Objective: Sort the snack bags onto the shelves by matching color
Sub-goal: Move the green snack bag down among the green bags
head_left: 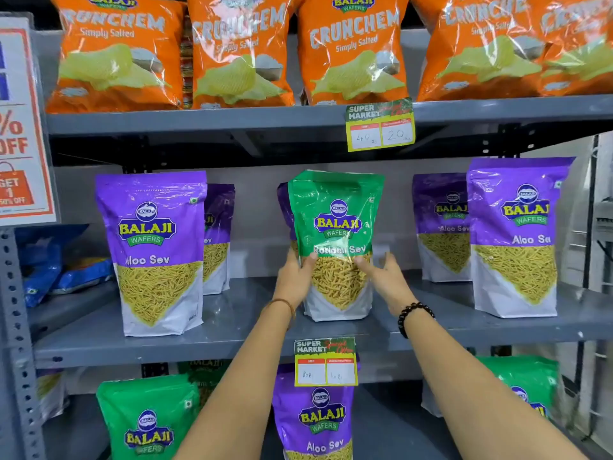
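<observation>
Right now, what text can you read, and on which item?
Orange crinkly bags: "BALAJI WAFERS CRUNCHEM Simply Salted"
Purple stand-up pouches: "BALAJI WAFERS Aloo Sev"
Green pouch in both hands: "BALAJI WAFERS Ratlami Sev"
Upper yellow shelf tag: "SUPER MARKET", "40", "20"
Lower yellow tag: "SUPER MARKET"; prices blurred
Red-bordered poster: "OFF", "GET 1"

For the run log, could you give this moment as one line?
both hands hold green bag | middle shelf | among purple bags

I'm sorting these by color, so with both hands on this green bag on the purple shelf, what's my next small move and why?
Probably lift the green bag off the middle shelf with both hands; its neighbours there are purple bags, while green bags sit on the shelf below.
</observation>
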{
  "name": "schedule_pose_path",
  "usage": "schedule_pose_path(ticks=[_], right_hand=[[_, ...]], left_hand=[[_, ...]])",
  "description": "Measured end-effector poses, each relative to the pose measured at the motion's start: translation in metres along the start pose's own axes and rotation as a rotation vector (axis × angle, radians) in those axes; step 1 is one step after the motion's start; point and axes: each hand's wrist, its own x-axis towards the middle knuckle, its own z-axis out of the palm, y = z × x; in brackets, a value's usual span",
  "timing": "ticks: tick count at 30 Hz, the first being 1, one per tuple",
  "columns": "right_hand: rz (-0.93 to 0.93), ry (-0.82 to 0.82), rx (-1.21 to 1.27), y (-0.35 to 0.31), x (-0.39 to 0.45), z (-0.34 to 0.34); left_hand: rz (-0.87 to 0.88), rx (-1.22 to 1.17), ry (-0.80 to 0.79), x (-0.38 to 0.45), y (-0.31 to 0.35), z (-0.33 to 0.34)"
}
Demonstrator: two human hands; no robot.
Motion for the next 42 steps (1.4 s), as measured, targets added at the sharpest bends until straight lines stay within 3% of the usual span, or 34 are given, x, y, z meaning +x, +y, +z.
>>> schedule_pose_path(ticks=[5,15,22,30,37,42], right_hand=[[-0.024,-0.066,0.068,-0.004,-0.005,0.001],[-0.079,-0.120,0.132,-0.007,-0.035,-0.034],[-0.086,-0.218,0.161,-0.008,-0.069,-0.067],[0.188,-0.432,0.072,0.057,-0.111,-0.112],[0.505,-0.336,-0.119,0.177,-0.144,-0.147],[0.559,-0.273,-0.129,0.232,-0.151,-0.149]], left_hand=[[-0.014,-0.244,-0.058,-0.004,0.000,0.004],[0.044,-0.435,-0.112,-0.036,0.003,-0.007],[0.135,-0.447,-0.079,-0.087,0.016,-0.004],[0.018,-0.416,-0.209,-0.152,-0.035,0.046],[-0.241,-0.329,-0.358,-0.205,-0.118,0.125],[-0.334,-0.233,-0.389,-0.208,-0.164,0.168]])
